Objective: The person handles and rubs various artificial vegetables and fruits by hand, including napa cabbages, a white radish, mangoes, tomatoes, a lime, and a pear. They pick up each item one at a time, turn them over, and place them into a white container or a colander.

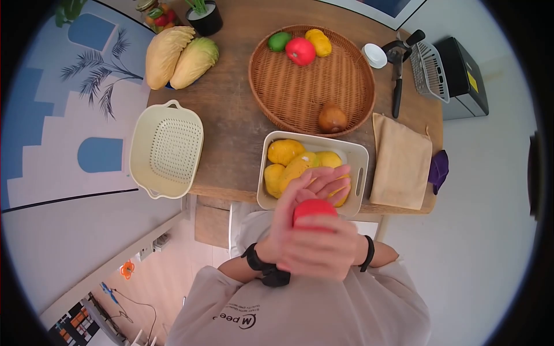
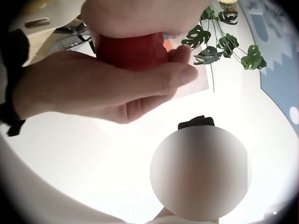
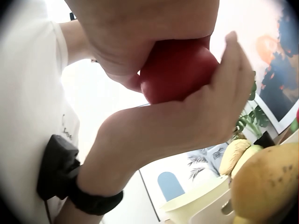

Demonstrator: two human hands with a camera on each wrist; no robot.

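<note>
A smooth red round fruit (image 1: 314, 213) is between my two hands, above the front edge of the table. My left hand (image 1: 288, 202) lies under it, palm up, with fingers extended past the fruit. From above, my right hand (image 1: 320, 245), blurred in the head view, curls over the fruit and grips it. In the right wrist view the red fruit (image 3: 180, 70) sits against the left palm, its top covered by the right hand. Just beyond the hands stands a white bin (image 1: 362, 173) holding several yellow mangoes (image 1: 297, 170), partly hidden by the left fingers.
Behind the bin is a round wicker tray (image 1: 311, 86) with a red tomato (image 1: 300, 51), green and yellow fruit and a brown round one. A cream colander (image 1: 173, 150) and cabbages (image 1: 179, 60) stand left. A tan cloth (image 1: 401, 161) and a knife (image 1: 397, 86) lie right.
</note>
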